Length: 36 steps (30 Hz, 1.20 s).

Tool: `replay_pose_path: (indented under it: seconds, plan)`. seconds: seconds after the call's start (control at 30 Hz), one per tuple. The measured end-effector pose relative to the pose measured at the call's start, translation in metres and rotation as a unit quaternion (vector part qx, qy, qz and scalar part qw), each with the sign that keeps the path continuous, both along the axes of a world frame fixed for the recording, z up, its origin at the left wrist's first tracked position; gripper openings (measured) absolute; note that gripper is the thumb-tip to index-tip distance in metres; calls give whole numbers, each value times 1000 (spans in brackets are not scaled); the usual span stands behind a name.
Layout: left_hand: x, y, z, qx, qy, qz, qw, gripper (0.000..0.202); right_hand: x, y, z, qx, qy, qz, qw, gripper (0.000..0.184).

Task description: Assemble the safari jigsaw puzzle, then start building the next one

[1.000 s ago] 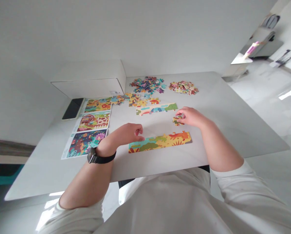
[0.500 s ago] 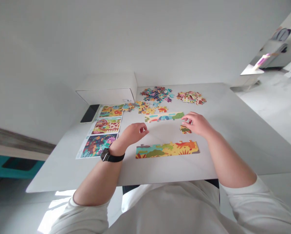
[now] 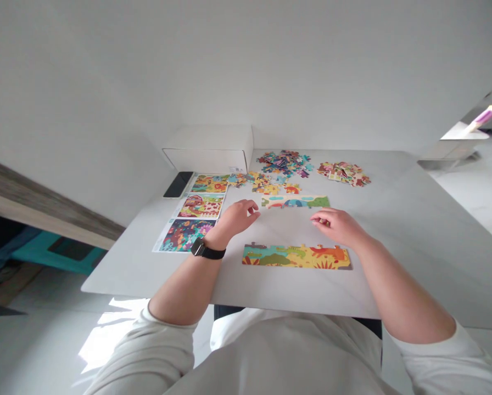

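Note:
My left hand (image 3: 238,216), with a black watch on its wrist, hovers between the picture sheet and the puzzle strips. Its fingers curl loosely, the thumb apart from them, and nothing shows between them. My right hand (image 3: 340,225) is closed in a pinch on a small puzzle piece (image 3: 326,223), mostly hidden by the fingers. Beyond the hands lies a joined puzzle strip (image 3: 293,202) with clouds and green bushes. Nearer my body, a longer joined strip (image 3: 297,257) shows a crocodile and an orange animal.
A picture sheet (image 3: 174,220) with three printed scenes lies left, beside a phone (image 3: 178,185). Behind stands a white box (image 3: 207,159). Loose pieces form a dark multicoloured pile (image 3: 285,163), a red-and-cream pile (image 3: 344,173) and a yellow group (image 3: 266,182).
My right hand has closed over the loose piece that lay under its fingers, and that piece no longer shows on the table. The whole view has shifted as my head turned left.

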<state>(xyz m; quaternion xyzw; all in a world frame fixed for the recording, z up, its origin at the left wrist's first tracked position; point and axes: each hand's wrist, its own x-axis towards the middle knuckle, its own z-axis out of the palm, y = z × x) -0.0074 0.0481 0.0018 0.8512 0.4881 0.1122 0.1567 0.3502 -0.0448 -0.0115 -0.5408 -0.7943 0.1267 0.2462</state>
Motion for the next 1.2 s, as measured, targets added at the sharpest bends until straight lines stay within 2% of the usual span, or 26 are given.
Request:
replay_pose_path:
  seconds: [0.23,0.37,0.47,0.63,0.8,0.9,1.0,1.13,1.2]
  plan:
    - [8,15,-18,89,-5,4,996,49,-2,1,-3,1,-5,7,1000,20]
    - [17,25,-28,69,53,24,996,58,-3,2,-3,-1,-4,7,1000,20]
    - [13,26,-31,68,84,48,993,60,-2,2,-4,1,0,7,1000,20]
    - [8,28,-31,106,46,53,992,62,0,3,-8,6,4,7,1000,19]
    - [20,32,-39,60,48,31,997,64,0,4,-9,5,-1,7,1000,20]
    - [17,28,-35,79,55,58,994,60,0,3,-9,7,-5,2,1000,20]
    - [6,21,-22,96,66,107,987,57,1,1,-7,9,-6,-7,1000,21]
    - [-10,16,-6,63,65,181,979,63,1,0,-6,13,-3,-14,1000,20]
    - [-17,16,-2,48,51,190,979,63,1,0,-6,13,0,-10,1000,20]
